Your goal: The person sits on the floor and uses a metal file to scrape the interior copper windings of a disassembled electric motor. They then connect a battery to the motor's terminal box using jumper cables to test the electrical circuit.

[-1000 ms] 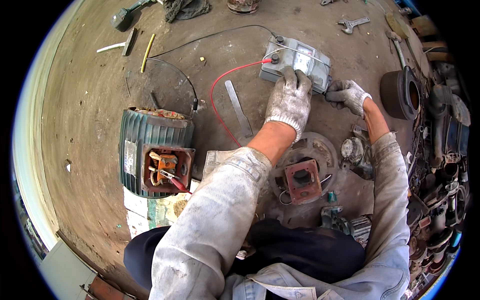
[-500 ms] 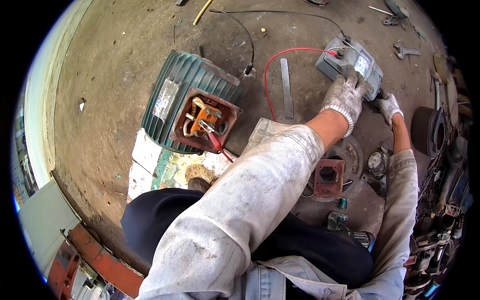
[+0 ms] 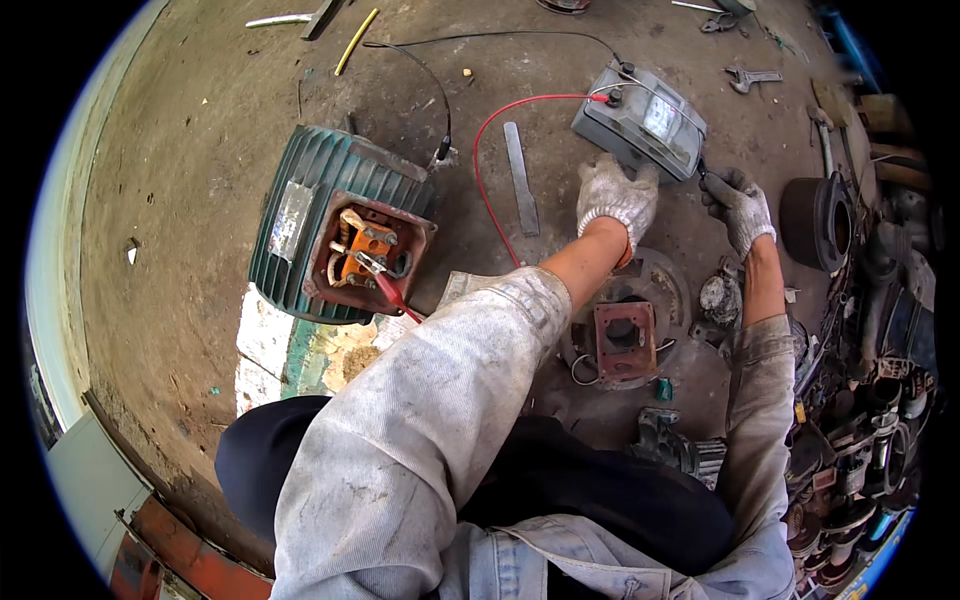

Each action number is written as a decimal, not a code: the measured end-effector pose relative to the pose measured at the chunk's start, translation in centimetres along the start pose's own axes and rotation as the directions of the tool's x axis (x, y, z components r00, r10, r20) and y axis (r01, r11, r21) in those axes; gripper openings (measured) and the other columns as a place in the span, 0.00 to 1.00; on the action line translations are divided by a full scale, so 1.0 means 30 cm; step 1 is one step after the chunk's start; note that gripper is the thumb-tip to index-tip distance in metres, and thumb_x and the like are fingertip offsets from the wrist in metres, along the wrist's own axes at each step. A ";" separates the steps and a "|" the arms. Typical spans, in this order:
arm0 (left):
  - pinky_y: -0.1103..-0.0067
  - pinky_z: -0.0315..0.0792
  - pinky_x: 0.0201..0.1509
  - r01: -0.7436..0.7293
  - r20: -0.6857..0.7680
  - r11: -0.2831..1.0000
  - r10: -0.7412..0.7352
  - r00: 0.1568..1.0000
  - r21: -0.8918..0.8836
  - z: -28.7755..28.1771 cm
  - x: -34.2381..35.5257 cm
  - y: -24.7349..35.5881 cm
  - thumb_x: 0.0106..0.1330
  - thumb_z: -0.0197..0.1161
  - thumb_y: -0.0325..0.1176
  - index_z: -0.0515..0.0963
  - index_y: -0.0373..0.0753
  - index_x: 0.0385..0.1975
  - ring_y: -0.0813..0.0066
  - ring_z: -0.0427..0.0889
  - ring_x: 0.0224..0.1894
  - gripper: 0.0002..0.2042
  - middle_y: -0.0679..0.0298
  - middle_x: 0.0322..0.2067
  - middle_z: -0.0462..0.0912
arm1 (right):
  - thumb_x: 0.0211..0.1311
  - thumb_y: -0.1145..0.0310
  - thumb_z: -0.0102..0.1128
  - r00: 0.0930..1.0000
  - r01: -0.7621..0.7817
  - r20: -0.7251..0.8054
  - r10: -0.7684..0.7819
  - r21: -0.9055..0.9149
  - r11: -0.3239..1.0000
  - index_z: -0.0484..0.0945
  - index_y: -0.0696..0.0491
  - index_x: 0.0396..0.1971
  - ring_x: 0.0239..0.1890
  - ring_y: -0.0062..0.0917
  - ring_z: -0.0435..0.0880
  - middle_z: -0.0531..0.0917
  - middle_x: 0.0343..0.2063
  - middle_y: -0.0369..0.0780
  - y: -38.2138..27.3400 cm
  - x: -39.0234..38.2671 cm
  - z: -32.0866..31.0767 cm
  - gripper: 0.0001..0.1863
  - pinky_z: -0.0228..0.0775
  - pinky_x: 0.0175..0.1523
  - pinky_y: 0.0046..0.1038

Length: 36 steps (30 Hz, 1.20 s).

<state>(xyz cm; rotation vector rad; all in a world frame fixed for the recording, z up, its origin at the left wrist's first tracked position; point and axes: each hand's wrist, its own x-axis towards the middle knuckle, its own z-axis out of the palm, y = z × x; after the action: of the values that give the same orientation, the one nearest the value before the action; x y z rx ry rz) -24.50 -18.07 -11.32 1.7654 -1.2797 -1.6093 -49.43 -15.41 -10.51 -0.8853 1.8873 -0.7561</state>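
A grey box-shaped hand-crank insulation tester (image 3: 625, 125) sits on the floor at the upper right, with a red and a black lead on its terminals. My gloved right hand (image 3: 740, 205) is closed on its dark crank handle (image 3: 703, 172) at the right end. Beside the tester's near side, my gloved left hand (image 3: 617, 195) has its fingers curled; what they hold, if anything, is hidden. The red lead's clip (image 3: 385, 285) grips a terminal in the open box of a green finned electric motor (image 3: 285, 190). A black clip (image 3: 444, 149) is at the motor's far right corner.
A flat metal bar (image 3: 521, 180) lies between motor and tester. Near my arms are a rusty square frame (image 3: 625, 340) and a smaller motor part (image 3: 680, 445). An adjustable wrench (image 3: 752, 79) lies far right, a dark metal ring (image 3: 815, 225) nearer. Scrap parts crowd the right edge.
My left hand has come off the tester's top to its near side, fingers now curled. The right hand stays at the crank. The whole view has shifted, so floor things appear further left.
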 end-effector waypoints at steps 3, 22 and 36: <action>0.61 0.68 0.71 0.056 0.007 0.998 -0.056 0.998 -0.002 -0.041 0.033 -0.004 0.66 0.66 0.53 0.71 0.28 0.63 0.36 0.73 0.67 0.36 0.35 0.67 0.68 | 0.66 0.66 0.70 1.000 0.007 0.009 -0.007 0.014 1.000 0.83 0.57 0.41 0.30 0.19 0.82 0.85 0.30 0.35 -0.033 -0.017 0.079 0.11 0.74 0.37 0.23; 0.60 0.72 0.69 0.176 -0.010 0.981 -0.178 0.984 -0.078 0.096 0.078 0.041 0.54 0.74 0.54 0.66 0.30 0.65 0.42 0.74 0.66 0.44 0.41 0.66 0.70 | 0.63 0.68 0.71 0.992 -0.032 -0.117 0.049 0.140 0.990 0.83 0.62 0.44 0.27 0.19 0.81 0.86 0.29 0.39 0.030 -0.093 0.153 0.15 0.73 0.33 0.23; 0.61 0.73 0.68 0.155 -0.059 0.985 -0.159 0.985 -0.070 0.081 0.104 0.021 0.49 0.77 0.54 0.68 0.29 0.63 0.44 0.75 0.66 0.46 0.43 0.64 0.72 | 0.66 0.67 0.67 0.983 0.046 -0.154 -0.095 -0.294 0.955 0.86 0.58 0.44 0.26 0.19 0.82 0.87 0.27 0.38 -0.047 0.161 0.055 0.12 0.74 0.33 0.25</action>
<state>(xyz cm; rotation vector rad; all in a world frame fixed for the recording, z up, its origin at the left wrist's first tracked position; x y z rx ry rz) -27.30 -20.36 -13.07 1.9026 -1.0692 -1.6438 -49.24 -20.37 -12.33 -1.1058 2.1623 -0.6200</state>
